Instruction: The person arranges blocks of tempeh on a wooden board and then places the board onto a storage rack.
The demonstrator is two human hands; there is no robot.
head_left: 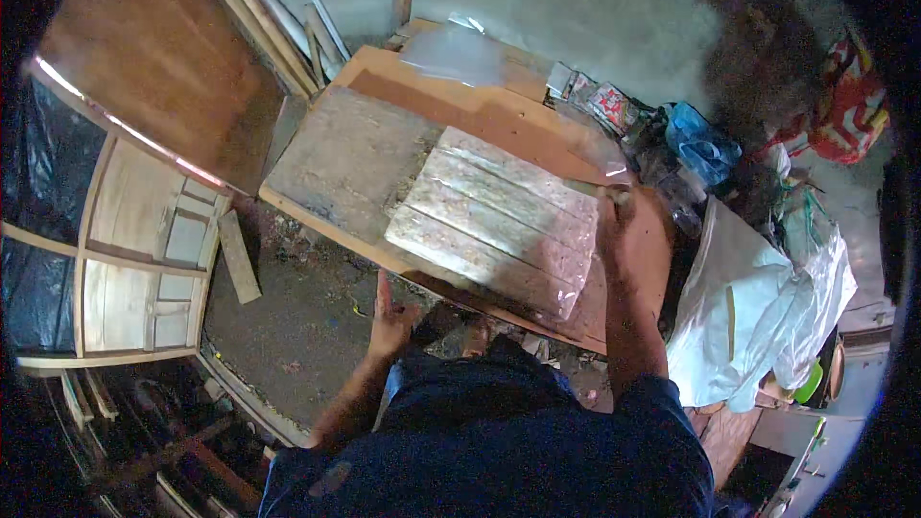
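A flat pale slab (499, 216) with several parallel grooves lies at a slant on the worktable, with a shiny, clear film-like surface. My right hand (617, 216) is at its far right corner, fingers curled together; what they grip, if anything, is hidden. Just beyond those fingers is a piece of clear plastic (614, 165). At the table's near edge, my left hand (391, 321) is held off the slab, one finger stretched out and nothing in it. Under the slab's left side is a worn grey-brown board (350, 158).
The worktable (518, 113) has an orange-brown top. A translucent sheet (451, 53) lies at its far side. Bags and packets, including a blue bag (700, 139), crowd the right, with a large white plastic sack (734, 297) nearer. A panelled wooden frame (144, 221) stands left.
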